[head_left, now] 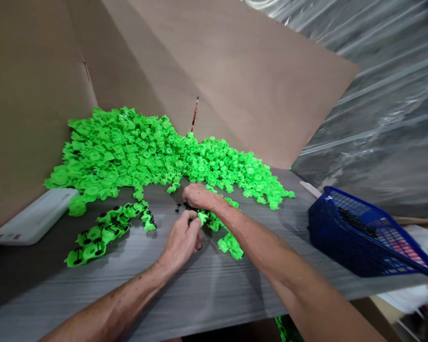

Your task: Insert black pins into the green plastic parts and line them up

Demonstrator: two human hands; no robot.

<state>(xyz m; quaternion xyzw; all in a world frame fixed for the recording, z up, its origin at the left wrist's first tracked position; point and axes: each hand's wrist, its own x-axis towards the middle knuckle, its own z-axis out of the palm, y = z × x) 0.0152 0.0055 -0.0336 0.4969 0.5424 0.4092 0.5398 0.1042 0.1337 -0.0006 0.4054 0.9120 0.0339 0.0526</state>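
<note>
in front of the green pile, the left hand pinches a green piece, best held steady, while the right hand curls over black bits, its grip unclear.

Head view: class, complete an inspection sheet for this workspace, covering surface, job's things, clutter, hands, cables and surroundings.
Surface: grey wood-grain table.
Job's things: heap of green plastic pieces; row of green pieces fitted with black parts; loose black bits by the hands.
Clutter: white box at left; blue basket at right; thin stick against the cardboard.
Hands: left hand and right hand curled close together at a green piece; grip hidden.
Cables: nothing seen.
Surroundings: cardboard walls behind; plastic sheeting at right.
</note>
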